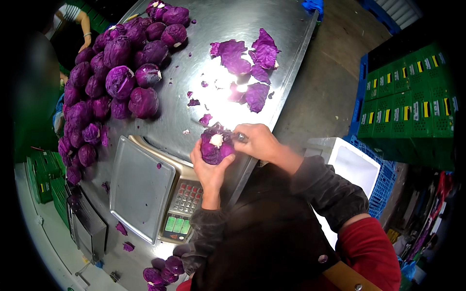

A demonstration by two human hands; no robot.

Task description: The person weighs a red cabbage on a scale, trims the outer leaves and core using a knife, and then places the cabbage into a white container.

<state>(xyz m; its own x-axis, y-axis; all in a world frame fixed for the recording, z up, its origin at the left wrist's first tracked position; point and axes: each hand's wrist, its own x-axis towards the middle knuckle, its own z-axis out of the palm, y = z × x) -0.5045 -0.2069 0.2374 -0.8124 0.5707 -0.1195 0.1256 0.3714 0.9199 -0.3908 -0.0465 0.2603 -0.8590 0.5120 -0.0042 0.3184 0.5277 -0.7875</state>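
My left hand [209, 173] is wrapped round a red cabbage [213, 154] from below, its pale cut stem facing up. Loose leaves stand out at the cabbage's far side. My right hand [259, 141] is closed on the dark handle of a knife [241, 137] at the cabbage's right side; the blade is hidden or too blurred to make out. Both hands are above the near edge of a steel table [187, 63]. Beside my left hand stands a weighing scale [141, 186] with a flat metal pan, keypad and green displays.
Many red cabbages [120, 82] are heaped at the far left, several more [162, 274] near my left elbow. Torn purple leaves [257, 97] lie at the table's right. A white bin [357, 162] and stacked green crates [407, 102] stand right. Another person's arm [85, 26] shows far left.
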